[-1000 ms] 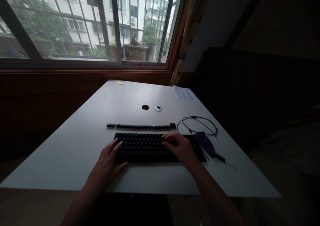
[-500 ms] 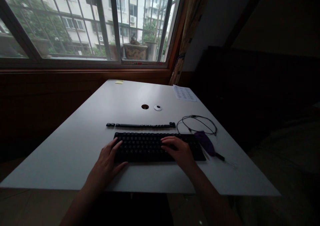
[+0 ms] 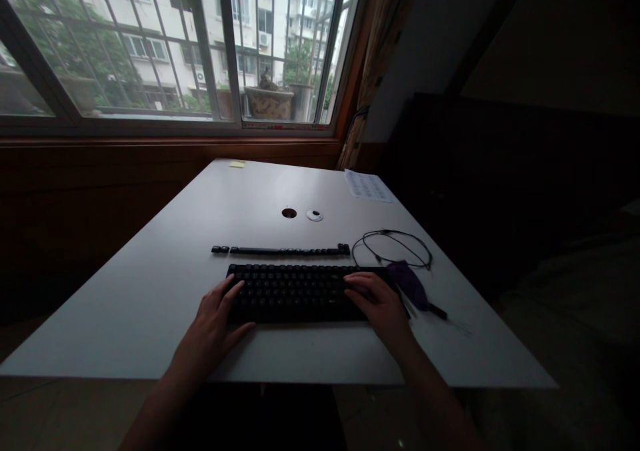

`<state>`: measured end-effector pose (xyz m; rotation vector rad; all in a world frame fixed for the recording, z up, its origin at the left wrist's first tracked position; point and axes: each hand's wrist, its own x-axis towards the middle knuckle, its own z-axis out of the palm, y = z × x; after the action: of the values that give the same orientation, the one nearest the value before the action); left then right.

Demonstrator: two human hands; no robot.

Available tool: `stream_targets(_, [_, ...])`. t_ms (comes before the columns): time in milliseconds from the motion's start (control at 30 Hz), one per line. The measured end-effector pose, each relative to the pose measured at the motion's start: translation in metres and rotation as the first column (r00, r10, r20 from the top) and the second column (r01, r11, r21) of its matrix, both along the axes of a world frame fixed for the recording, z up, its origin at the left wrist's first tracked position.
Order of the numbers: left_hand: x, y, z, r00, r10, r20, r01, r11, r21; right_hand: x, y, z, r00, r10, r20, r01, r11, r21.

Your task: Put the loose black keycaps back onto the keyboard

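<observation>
A black keyboard (image 3: 295, 294) lies flat on the white table. My left hand (image 3: 216, 312) rests at its left end, fingers spread over the edge keys and the thumb along the front edge. Over the right part of the keys is my right hand (image 3: 377, 301), its index finger and thumb apart, with nothing visible between them. Whether its fingertips press a key I cannot tell. Just behind the keyboard, a row of loose black keycaps (image 3: 293, 251) runs parallel to it.
Right of the keyboard are a purple cloth or pouch (image 3: 407, 284), a dark-handled wire tool (image 3: 440, 312) and a looped black cable (image 3: 425, 244). Farther back are a round table hole (image 3: 289, 213), its white cover (image 3: 315, 216), a printed sheet (image 3: 369, 186) and yellow notes (image 3: 237, 164).
My right hand has slid to the right along the keys. My left hand stays on the keyboard's left end.
</observation>
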<state>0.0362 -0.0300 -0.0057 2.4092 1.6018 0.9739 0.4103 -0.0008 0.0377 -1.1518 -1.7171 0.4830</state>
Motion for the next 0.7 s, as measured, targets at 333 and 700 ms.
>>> stream_targets(333, [-0.001, 0.000, -0.001, 1.000, -0.006, -0.003, 0.006, 1.000, 0.009, 0.091, -0.014, -0.026, 0.978, -0.187, 0.093, 0.194, 0.979, -0.068])
stream_targets(700, [-0.001, 0.000, 0.000, 1.000, 0.000, -0.011, 0.000, 1.000, -0.002, 0.119, -0.012, -0.040, 0.910, -0.218, 0.352, 0.193, 0.976, 0.105])
